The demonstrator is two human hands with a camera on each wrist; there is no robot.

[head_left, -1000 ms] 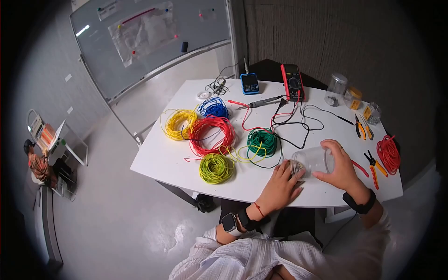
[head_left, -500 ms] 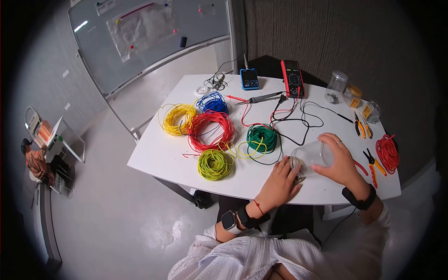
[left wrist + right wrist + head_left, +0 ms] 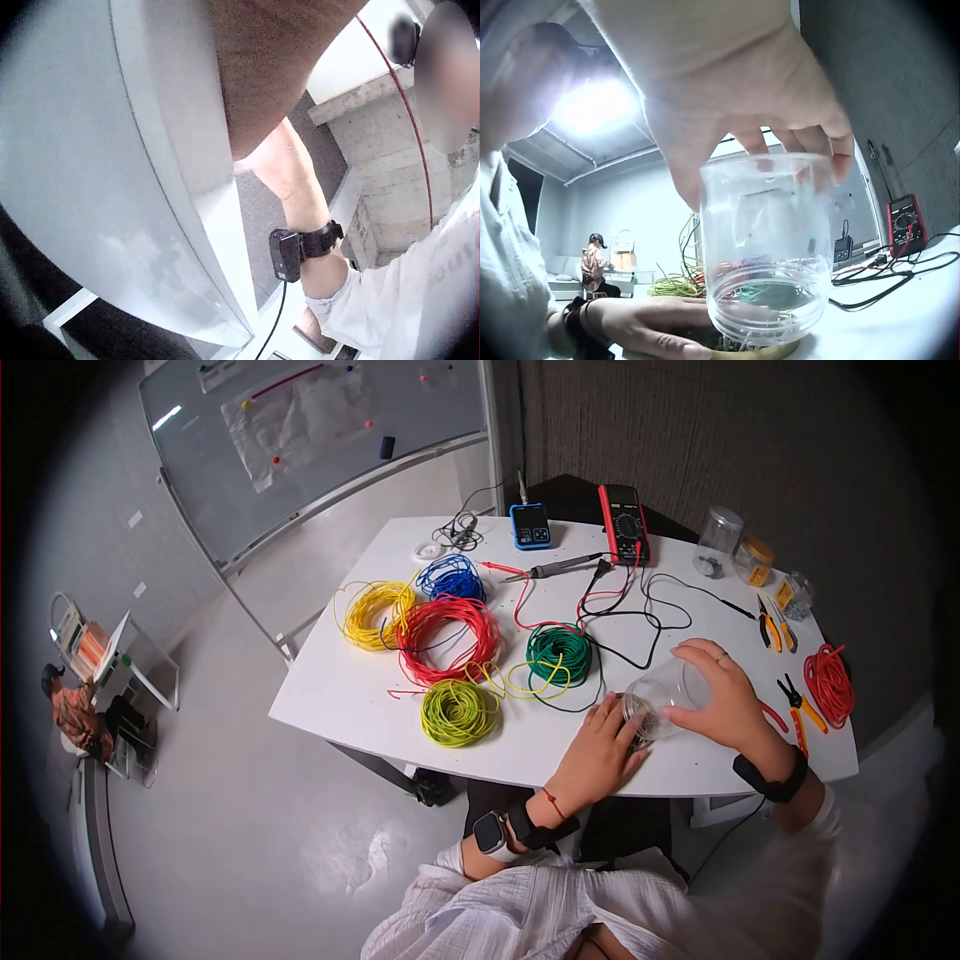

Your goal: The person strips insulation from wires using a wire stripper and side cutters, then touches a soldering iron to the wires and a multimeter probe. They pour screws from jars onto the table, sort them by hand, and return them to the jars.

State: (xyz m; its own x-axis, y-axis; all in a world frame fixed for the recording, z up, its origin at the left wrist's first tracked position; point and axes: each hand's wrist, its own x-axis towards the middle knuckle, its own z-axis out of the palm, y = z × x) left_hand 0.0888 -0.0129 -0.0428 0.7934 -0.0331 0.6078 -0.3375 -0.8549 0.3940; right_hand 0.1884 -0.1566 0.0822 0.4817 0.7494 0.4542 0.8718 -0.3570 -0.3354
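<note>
Clear plastic jar [image 3: 769, 240], smooth-walled, ring-threaded at mouth, above counter [image 3: 520, 750]. Right hand [image 3: 732, 708]: grip spread wide, fingers and thumb curved around jar's base end. Left hand [image 3: 592, 755] flat, fingers nearly straight, beside mouth. Slick wall could slip; bumped mouth could scatter small metallic bits [image 3: 731, 344].

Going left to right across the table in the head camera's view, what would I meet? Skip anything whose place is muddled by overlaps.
Yellow coil → lime coil → green coil → clear jar → right hand → smaller red coil.
</note>
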